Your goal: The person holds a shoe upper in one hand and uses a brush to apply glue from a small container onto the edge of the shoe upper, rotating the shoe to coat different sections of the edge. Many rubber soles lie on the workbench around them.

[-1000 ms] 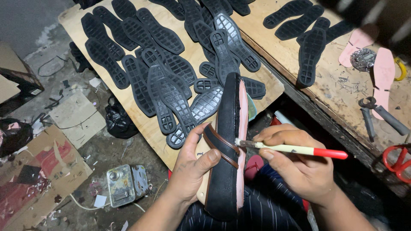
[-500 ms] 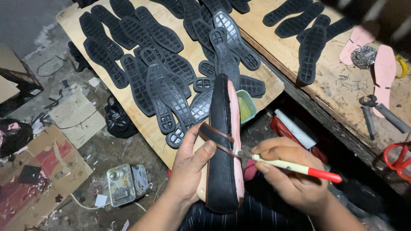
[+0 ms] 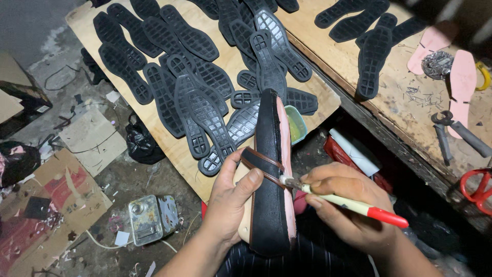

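A dim workshop floor is seen from above, strewn with cardboard scraps [image 3: 84, 138] at the left of the frame, a small metal tin [image 3: 152, 218] at the lower left, and a black bag [image 3: 141, 143] beside the edge of a plywood board [image 3: 169, 149]. Across that board, filling the upper centre, black rubber outsoles [image 3: 202, 110] are laid tread-up in overlapping rows. A second wooden bench [image 3: 405, 110] runs along the upper right, where more soles, pink insole pieces [image 3: 464, 77], pincers [image 3: 451, 136] and red-handled scissors [image 3: 479, 187] are found.

In the lower centre a shoe on its last [image 3: 270, 174] is held on edge, its long axis running almost straight up the frame, toe toward the top and heel toward the bottom edge. A pink lining strip is seen along its right side, and a brown strap is crossed over its middle.

The left hand [image 3: 233, 197] is wrapped around the shoe from the left, the thumb pressed flat on the black upper just below the strap, the fingers hidden behind. The right hand [image 3: 343, 202] is closed in a pinch on a brush [image 3: 348, 202] with a cream shaft and red end; the brush lies nearly across the frame, at a right angle to the shoe's axis, its bristle tip touching the pink edge just right of the strap. A small green cup [image 3: 296, 125] stands just above, at the shoe's right. The working edge therefore faces the right hand, which is the nearer to it.
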{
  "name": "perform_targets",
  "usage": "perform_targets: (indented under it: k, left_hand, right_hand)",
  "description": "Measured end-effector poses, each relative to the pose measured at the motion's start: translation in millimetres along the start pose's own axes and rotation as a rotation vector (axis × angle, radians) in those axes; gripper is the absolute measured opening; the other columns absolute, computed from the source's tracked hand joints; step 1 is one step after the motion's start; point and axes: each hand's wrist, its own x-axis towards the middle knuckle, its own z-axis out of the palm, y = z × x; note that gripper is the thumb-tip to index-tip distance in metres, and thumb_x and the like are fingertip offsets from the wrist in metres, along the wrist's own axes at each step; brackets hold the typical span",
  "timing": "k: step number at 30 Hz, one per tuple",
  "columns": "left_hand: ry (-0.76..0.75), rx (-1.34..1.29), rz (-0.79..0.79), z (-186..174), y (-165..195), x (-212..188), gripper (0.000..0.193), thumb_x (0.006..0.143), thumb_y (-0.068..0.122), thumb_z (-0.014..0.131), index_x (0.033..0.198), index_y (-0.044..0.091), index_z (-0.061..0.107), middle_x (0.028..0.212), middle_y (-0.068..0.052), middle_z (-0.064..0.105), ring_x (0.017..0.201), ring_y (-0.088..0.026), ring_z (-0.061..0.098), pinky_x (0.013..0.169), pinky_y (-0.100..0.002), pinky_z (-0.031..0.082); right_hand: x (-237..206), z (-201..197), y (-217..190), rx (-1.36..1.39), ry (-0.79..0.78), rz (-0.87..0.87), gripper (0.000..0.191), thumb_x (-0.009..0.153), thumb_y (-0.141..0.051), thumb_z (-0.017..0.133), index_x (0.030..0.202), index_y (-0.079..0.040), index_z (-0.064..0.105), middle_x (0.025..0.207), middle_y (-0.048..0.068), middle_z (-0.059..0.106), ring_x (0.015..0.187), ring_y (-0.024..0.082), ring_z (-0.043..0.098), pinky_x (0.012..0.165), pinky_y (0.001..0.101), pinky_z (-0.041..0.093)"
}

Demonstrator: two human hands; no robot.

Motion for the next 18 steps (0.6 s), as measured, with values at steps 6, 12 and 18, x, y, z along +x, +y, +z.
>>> perform_targets:
  k: [6,12,18]
  left_hand:
    - [-0.027,0.019,0.004,2,1,-1,0.054,0.091,0.016,0.07,0.137,0.004,0.044,0.112,-0.017,0.068,0.094,-0.024,0.073,0.077,-0.039,0.064]
    - [-0.019,-0.003,-0.015,2,3,-2,0.055,0.09,0.017,0.071,0.137,0.005,0.045,0.111,-0.018,0.068,0.094,-0.024,0.073,0.078,-0.039,0.064]
    - [-0.015,-0.017,-0.028,0,2,-3,0.055,0.09,0.019,0.071,0.137,0.005,0.044,0.11,-0.018,0.069,0.092,-0.024,0.073,0.077,-0.039,0.064]
  right_hand:
    - [5,3,-1,-0.057,0.066,-0.035,0.027,0.089,0.004,0.073,0.112,-0.001,0.058,0.109,0.018,0.069,0.102,0.027,0.073,0.091,0.0356,0.06]
    - [12,1,-6,-0.152,-0.007,-0.099,0.028,0.088,0.001,0.075,0.11,-0.003,0.058,0.111,0.017,0.068,0.104,0.026,0.072,0.092,0.0367,0.059]
    - [11,4,-8,-0.134,0.025,-0.088,0.027,0.089,0.002,0.074,0.11,-0.004,0.059,0.116,0.017,0.068,0.107,0.026,0.072,0.095,0.0379,0.059]
